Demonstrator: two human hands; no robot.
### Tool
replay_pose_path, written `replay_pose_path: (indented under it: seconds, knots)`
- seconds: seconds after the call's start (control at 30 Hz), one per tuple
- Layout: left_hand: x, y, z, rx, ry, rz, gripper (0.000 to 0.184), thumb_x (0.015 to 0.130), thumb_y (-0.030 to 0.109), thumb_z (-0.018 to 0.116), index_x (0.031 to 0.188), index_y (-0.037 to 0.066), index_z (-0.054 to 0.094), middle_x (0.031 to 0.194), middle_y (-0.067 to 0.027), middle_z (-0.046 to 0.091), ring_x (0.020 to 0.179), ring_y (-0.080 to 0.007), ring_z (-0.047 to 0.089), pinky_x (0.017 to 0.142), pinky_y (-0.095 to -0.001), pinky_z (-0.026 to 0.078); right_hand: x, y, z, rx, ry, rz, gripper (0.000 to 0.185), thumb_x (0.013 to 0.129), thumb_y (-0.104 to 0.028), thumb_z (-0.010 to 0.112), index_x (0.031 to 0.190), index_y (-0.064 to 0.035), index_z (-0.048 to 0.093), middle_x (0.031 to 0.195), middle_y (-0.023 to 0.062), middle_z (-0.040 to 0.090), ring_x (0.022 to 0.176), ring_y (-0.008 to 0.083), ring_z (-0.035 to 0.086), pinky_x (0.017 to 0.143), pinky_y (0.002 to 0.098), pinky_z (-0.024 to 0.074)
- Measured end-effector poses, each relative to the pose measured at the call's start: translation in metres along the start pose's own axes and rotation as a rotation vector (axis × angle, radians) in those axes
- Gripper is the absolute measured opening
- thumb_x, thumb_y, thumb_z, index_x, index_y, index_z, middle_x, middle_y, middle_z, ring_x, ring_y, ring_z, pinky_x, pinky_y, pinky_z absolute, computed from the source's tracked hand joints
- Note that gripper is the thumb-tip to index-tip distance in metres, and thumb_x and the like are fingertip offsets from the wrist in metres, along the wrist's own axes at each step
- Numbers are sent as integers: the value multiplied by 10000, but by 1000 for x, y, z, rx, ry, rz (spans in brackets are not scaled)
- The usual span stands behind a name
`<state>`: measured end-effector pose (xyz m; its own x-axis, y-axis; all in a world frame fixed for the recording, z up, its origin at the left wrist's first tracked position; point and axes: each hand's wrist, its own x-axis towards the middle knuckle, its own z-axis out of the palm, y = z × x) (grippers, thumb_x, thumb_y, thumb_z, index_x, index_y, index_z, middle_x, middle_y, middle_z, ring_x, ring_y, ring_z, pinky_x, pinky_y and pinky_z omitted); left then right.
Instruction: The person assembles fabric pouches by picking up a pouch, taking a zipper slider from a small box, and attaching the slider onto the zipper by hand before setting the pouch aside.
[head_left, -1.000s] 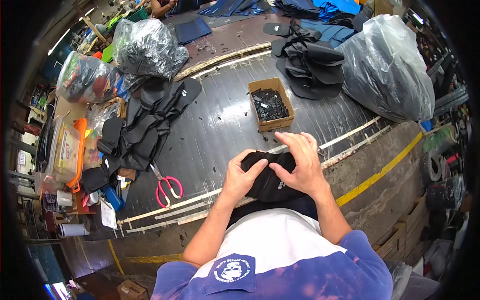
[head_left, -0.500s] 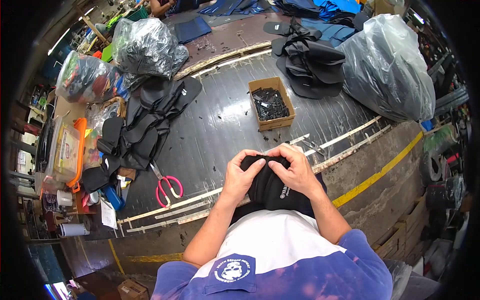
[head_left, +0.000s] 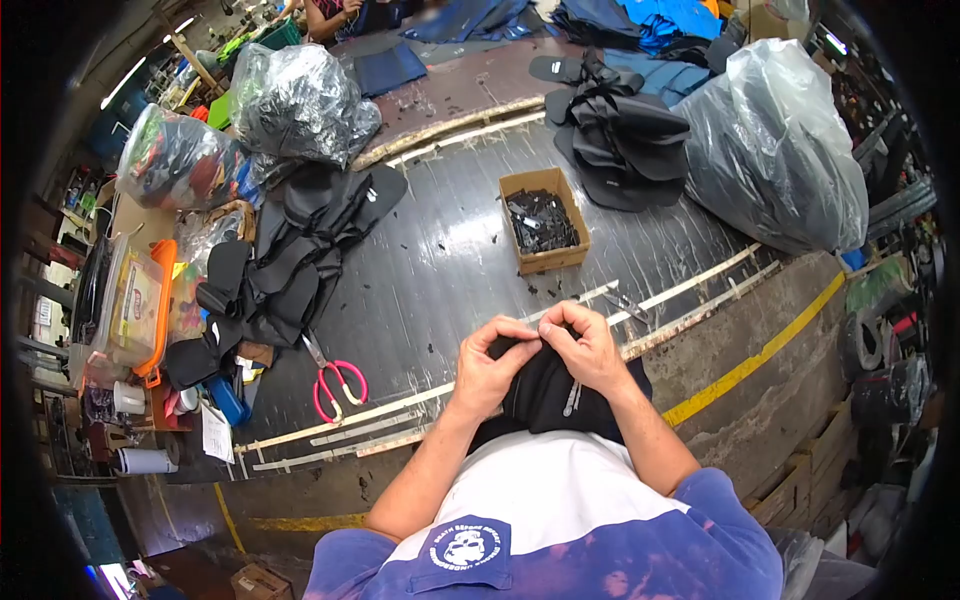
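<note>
A soft black fabric piece (head_left: 543,392) with small white lettering hangs between my hands, close in front of my shirt. My left hand (head_left: 490,366) is closed, its thumb and fingers pinching the upper edge. Beside it, nearly touching at the fingertips, my right hand (head_left: 587,352) pinches the same edge. Whether a small part sits between the fingertips is hidden. Beyond the hands stands an open cardboard box (head_left: 553,262) holding many small black parts (head_left: 543,222). Scissors with pink handles (head_left: 338,388) lie on the table to the left of my left hand.
Black fabric pieces lie piled at left (head_left: 290,260) and at far right (head_left: 625,140). A big plastic bag (head_left: 780,150) stands at right; another bag (head_left: 295,95) sits back left. Small metal snips (head_left: 628,303) lie near my right hand. Another person's hand (head_left: 345,12) shows at the far edge.
My hands have drawn together at the fingertips, and the fabric's upper edge is now bunched between them. The lettering has turned and is less readable. The view has shifted slightly.
</note>
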<state>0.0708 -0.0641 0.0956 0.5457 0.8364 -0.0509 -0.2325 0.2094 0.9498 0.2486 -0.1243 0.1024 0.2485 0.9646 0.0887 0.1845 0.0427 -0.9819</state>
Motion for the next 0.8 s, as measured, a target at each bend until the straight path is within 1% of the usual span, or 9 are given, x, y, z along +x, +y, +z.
replay_pose_path:
  seconds: [0.1, 0.2, 0.27, 0.43, 0.5, 0.53, 0.6, 0.73, 0.8]
  knots:
    - [2, 5, -3, 80, 20, 78, 150, 924, 36, 807, 1050, 30, 726, 1027, -14, 733, 945, -93, 664, 880, -258, 553, 0, 7, 3, 46, 12, 7, 164, 968, -170, 725, 939, -9, 706, 818, 89, 694, 774, 120, 637, 718, 291, 504]
    - [8, 14, -14, 222, 18, -112, 171, 913, 78, 827, 1039, 18, 729, 969, 11, 727, 894, -90, 654, 816, -267, 555, 17, -16, -4, -68, -39, 39, 167, 966, -192, 725, 955, -26, 720, 817, 92, 710, 757, 127, 653, 700, 294, 514]
    - [13, -1, -20, 330, 76, -35, 187, 910, 99, 830, 1042, 16, 727, 951, -8, 735, 872, -111, 669, 796, -282, 558, 26, -38, -11, -344, -120, 148, 172, 959, -210, 733, 967, -38, 727, 817, 86, 716, 755, 139, 669, 699, 303, 521]
    - [24, -57, -30, 793, 273, 244, 237, 905, 167, 822, 1047, 9, 717, 900, -114, 753, 810, -230, 722, 743, -345, 561, 93, -39, -13, -523, -16, 49, 162, 932, -211, 740, 980, -56, 741, 795, 83, 717, 768, 204, 708, 707, 343, 543]
    - [26, -64, -34, 922, 316, 332, 245, 906, 180, 816, 1047, 7, 713, 893, -149, 754, 801, -268, 732, 736, -361, 560, 134, -14, -15, -634, 120, -307, 191, 907, -181, 756, 1035, -38, 755, 885, 102, 743, 813, 275, 722, 742, 388, 559]
    - [26, -64, -34, 901, 310, 333, 248, 905, 189, 813, 1041, 8, 712, 901, -167, 748, 799, -300, 729, 730, -375, 559, 152, -3, -16, -633, 116, -314, 191, 907, -181, 756, 1035, -38, 755, 885, 102, 743, 813, 275, 722, 742, 388, 559]
    - [26, -63, -34, 858, 298, 334, 253, 903, 207, 806, 1029, 10, 708, 918, -203, 738, 796, -364, 722, 719, -403, 556, 184, 21, -18, -895, 123, -441, 230, 871, -170, 761, 1074, -61, 761, 1073, 153, 745, 981, 376, 716, 866, 468, 568]
    - [26, -61, -35, 821, 262, 344, 242, 909, 207, 801, 1016, 10, 710, 903, -185, 745, 780, -355, 722, 704, -404, 556, 215, 56, -11, -1106, -18, -148, 267, 847, -183, 778, 1091, -77, 759, 1184, 175, 714, 1094, 379, 696, 937, 482, 557]
    - [24, -58, -36, 826, 258, 326, 242, 911, 206, 799, 1023, 10, 713, 910, -184, 748, 787, -350, 727, 706, -402, 559, 215, 57, -12, -1108, -49, -145, 275, 837, -181, 785, 1089, -76, 760, 1166, 171, 720, 1084, 379, 701, 928, 478, 559]
